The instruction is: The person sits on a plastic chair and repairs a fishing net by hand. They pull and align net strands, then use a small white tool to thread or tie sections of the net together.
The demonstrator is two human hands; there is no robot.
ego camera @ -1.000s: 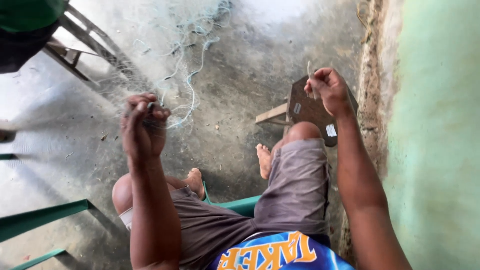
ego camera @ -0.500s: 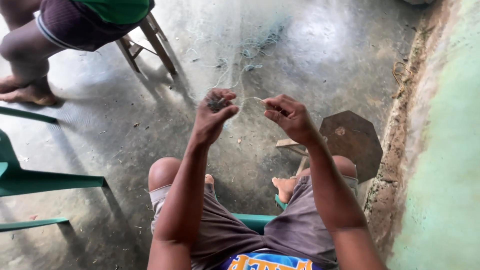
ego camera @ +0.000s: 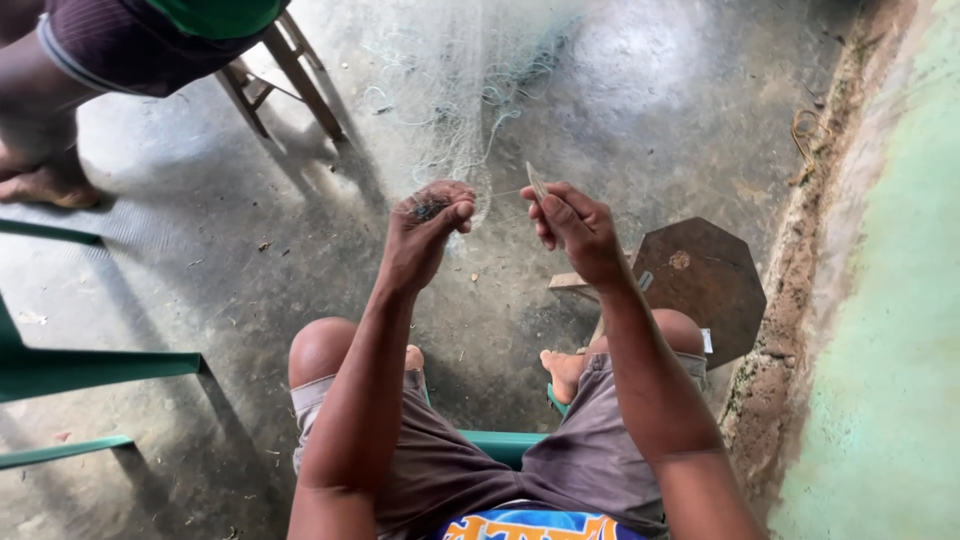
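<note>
Fine pale fishing net (ego camera: pixel 470 90) drapes from 12 o'clock down to frame centre, where both hands meet. Left hand (ego camera: pixel 425 235) has fingers pinched closed on a dark bunch of mesh. Right hand (ego camera: pixel 580 235), at 3 o'clock of the left, has fingers closed around a thin flat netting needle (ego camera: pixel 537 183), tip pointing up, a taut thread running to the net. Mending looks mid-way: one knot being worked, lots of net spread beyond on the concrete floor (ego camera: pixel 180 270); can't tell how much is finished. Octagonal brown stool (ego camera: pixel 705 285) at 4 o'clock of the hands. Green chair (ego camera: pixel 60 370) at 8 o'clock. Another person's leg (ego camera: pixel 45 120) and wooden stool legs (ego camera: pixel 290 75) at 10 o'clock.
</note>
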